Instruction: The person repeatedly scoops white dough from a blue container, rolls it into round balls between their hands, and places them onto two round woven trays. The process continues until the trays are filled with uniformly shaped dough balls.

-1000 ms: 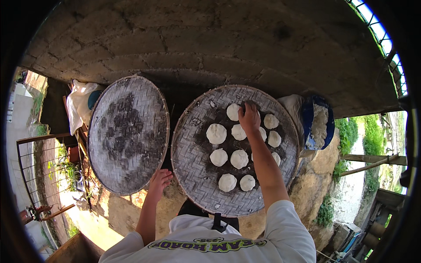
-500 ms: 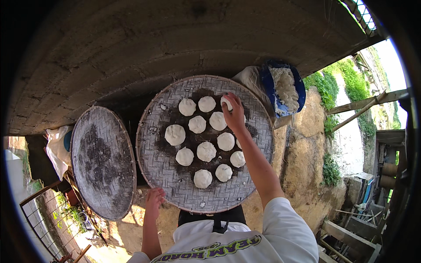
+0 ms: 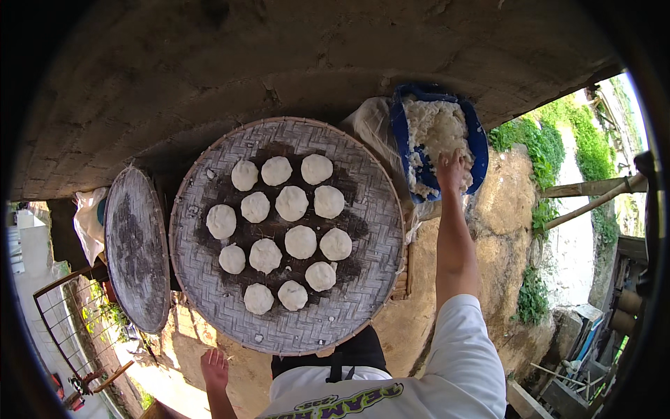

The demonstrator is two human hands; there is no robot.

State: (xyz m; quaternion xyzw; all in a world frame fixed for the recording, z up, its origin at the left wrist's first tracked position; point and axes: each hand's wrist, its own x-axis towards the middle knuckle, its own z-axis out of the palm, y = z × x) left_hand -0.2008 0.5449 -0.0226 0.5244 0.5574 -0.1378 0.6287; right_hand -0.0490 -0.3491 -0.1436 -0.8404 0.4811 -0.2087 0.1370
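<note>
Fingers point(image 3: 444, 162) of the right hand point(image 3: 452, 174) point down into a soft white mass point(image 3: 436, 124), dough by its look, heaped in a blue container point(image 3: 479, 150); their tips meet its near part, but whether they close round a lump or merely press on it, I cannot tell; the left hand point(image 3: 215, 369) hangs below the near left edge of the round woven tray point(image 3: 377, 293), its fingers loosely parted, with nothing seen in them, perhaps held back because one arm is enough for this reach; on the tray sit fourteen white balls point(image 3: 292, 203), roughly rounded, grouped about the dark middle of the weave, most of them with a gap around them, probably so that they do not stick to each other; the container stands just beyond the tray's right side, a spot that suits the outstretched right arm; a pale bag point(image 3: 373, 131) lies between the two, against the dark wall point(image 3: 293, 63); to the left a second woven tray point(image 3: 137, 251) stands steeply tilted, likely propped so to take up less room, though whatever supports it is hidden
</note>
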